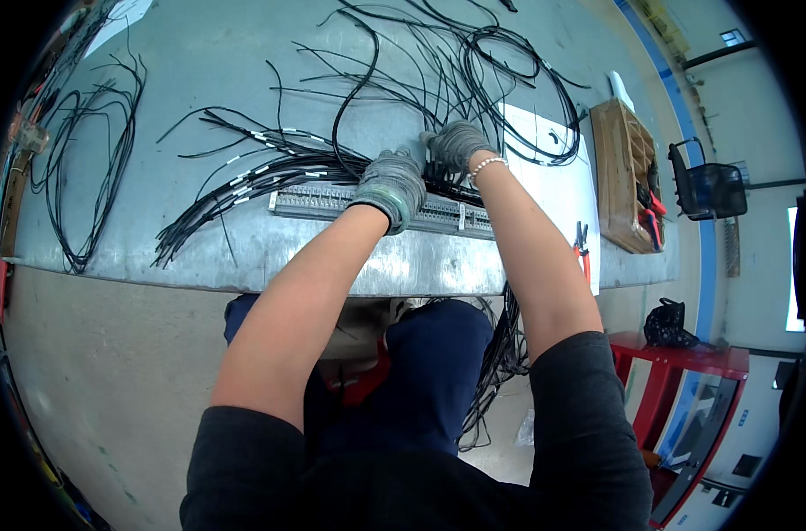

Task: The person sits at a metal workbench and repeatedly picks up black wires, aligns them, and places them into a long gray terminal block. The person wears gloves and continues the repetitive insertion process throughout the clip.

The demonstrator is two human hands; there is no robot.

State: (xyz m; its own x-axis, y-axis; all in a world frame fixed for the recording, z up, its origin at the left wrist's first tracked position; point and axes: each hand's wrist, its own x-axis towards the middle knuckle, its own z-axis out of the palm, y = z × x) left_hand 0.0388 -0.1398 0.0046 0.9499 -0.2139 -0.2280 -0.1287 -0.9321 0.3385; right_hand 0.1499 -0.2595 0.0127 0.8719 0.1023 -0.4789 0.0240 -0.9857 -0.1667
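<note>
A thick bundle of black wires (279, 168) with white marker sleeves lies across the metal table, fanned out to the left. Below it runs a long grey terminal strip (319, 202), parallel to the front edge. My left hand (390, 188), in a grey knit glove, is closed over the bundle just above the strip's middle. Close to its right, my gloved right hand (460, 146) is curled round the same black wires, where they spread away to the back. The fingertips of both hands are partly hidden, and the gloves cover the strip's middle.
Loose black cable coils (518, 62) spread over the back, and another coil (88, 168) lies at left. At right are a paper sheet (553, 190), red-handled pliers (582, 252) and a wooden tool box (624, 177). More wires (505, 354) hang off the front edge.
</note>
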